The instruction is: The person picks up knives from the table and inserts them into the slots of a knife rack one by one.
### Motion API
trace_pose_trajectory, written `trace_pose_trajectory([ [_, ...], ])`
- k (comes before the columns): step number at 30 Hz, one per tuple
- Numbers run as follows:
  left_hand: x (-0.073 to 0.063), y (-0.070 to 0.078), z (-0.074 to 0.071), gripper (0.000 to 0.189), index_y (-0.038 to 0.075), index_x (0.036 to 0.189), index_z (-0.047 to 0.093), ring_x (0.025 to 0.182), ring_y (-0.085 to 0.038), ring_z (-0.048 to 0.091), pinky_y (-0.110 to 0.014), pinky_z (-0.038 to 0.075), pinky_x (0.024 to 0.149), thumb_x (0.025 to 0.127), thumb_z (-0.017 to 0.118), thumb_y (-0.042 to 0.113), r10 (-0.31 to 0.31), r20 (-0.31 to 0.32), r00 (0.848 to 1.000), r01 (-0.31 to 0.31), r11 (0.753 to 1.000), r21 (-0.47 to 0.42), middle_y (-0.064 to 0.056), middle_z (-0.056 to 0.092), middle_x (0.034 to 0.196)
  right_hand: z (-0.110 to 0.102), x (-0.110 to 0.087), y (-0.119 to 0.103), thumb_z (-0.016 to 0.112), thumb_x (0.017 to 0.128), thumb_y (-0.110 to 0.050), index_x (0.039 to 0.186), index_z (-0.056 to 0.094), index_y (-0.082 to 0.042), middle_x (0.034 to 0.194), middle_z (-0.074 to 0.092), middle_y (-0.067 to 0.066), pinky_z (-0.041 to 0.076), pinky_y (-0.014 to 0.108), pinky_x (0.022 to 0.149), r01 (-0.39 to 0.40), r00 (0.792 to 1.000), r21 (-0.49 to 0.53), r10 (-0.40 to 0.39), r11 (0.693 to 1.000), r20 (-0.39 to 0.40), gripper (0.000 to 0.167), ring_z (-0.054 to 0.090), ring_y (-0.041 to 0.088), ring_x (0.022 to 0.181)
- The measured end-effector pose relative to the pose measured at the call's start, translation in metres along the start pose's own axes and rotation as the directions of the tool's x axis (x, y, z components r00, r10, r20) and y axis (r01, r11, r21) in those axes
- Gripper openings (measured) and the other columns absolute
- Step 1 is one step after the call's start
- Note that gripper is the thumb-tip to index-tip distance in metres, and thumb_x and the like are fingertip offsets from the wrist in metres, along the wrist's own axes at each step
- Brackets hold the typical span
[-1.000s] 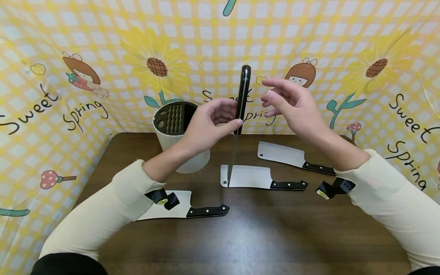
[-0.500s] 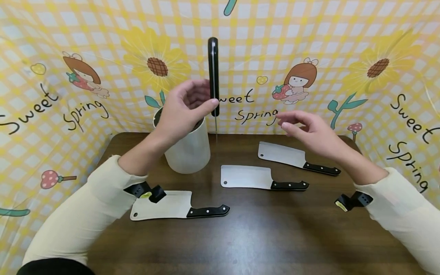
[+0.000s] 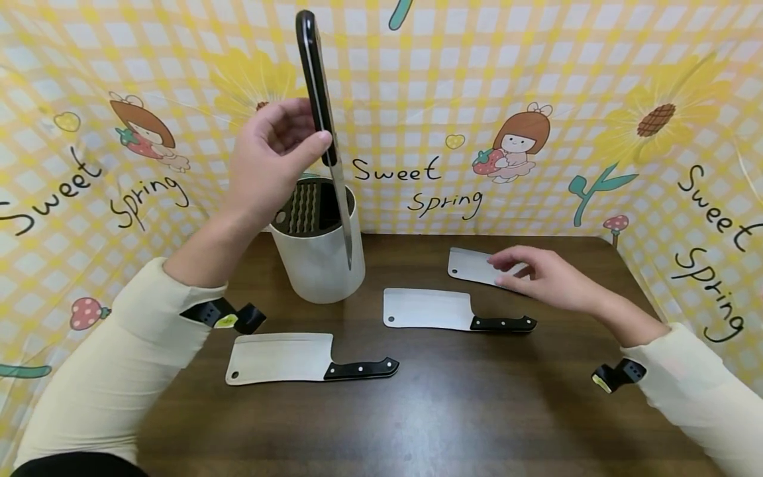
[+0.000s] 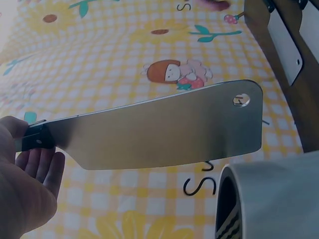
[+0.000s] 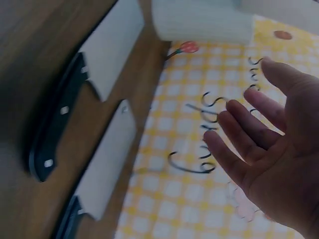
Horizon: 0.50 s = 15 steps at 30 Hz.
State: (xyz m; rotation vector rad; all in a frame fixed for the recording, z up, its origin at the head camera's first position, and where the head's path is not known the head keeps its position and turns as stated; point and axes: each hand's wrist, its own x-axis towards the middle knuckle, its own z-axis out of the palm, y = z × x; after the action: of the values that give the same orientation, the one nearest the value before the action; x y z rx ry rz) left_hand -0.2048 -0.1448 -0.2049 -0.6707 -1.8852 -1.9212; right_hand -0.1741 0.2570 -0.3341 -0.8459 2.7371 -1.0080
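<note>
My left hand (image 3: 268,156) grips the black handle of a cleaver (image 4: 164,132), whose blade points down with the handle up. In the head view the blade is seen nearly edge-on, passing in front of the white knife block (image 3: 322,265). The left wrist view shows its broad face, with a hole near the tip corner, beside the block's rim. My right hand (image 3: 551,278) holds nothing; its fingers are loosely bent above the far-right cleaver (image 3: 471,264), hiding that one's handle in the head view.
On the brown table (image 3: 453,404) lie a middle cleaver (image 3: 426,308) and a front-left cleaver (image 3: 283,358), handles to the right. The block's top has a wavy slotted insert (image 3: 305,209). A yellow checked cloth (image 3: 405,79) hangs behind the table.
My left hand has carried the cleaver up and left from above the middle cleaver to the knife block. My right hand has moved down and right, away from it.
</note>
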Motion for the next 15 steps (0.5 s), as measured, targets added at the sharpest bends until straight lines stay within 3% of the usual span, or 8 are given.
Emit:
trace_pose_trajectory([
  [9, 0.012, 0.013, -0.014, 0.024, 0.0, 0.111, 0.068, 0.094, -0.02, 0.064, -0.023, 0.054, 0.085, 0.088, 0.068, -0.007, 0.01, -0.069, 0.998, -0.017, 0.994, -0.112, -0.011, 0.066, 0.103, 0.02, -0.018, 0.035, 0.078, 0.092, -0.027, 0.125, 0.068, -0.006, 0.118, 0.069, 0.004, 0.054, 0.048, 0.089, -0.036, 0.996, -0.087, 0.043, 0.996, 0.081, 0.04, 0.063, 0.025, 0.109],
  [15, 0.018, 0.016, -0.024, 0.022, 0.002, 0.11, 0.068, 0.089, -0.02, 0.065, -0.022, 0.056, 0.075, 0.09, 0.066, -0.006, 0.103, -0.094, 0.99, -0.112, 0.989, -0.098, -0.014, 0.066, 0.103, 0.035, -0.027, 0.057, 0.082, 0.089, -0.023, 0.124, 0.066, 0.002, 0.12, 0.068, 0.015, 0.053, 0.055, 0.094, -0.036, 0.993, -0.135, 0.051, 0.99, 0.103, 0.046, 0.063, 0.033, 0.112],
])
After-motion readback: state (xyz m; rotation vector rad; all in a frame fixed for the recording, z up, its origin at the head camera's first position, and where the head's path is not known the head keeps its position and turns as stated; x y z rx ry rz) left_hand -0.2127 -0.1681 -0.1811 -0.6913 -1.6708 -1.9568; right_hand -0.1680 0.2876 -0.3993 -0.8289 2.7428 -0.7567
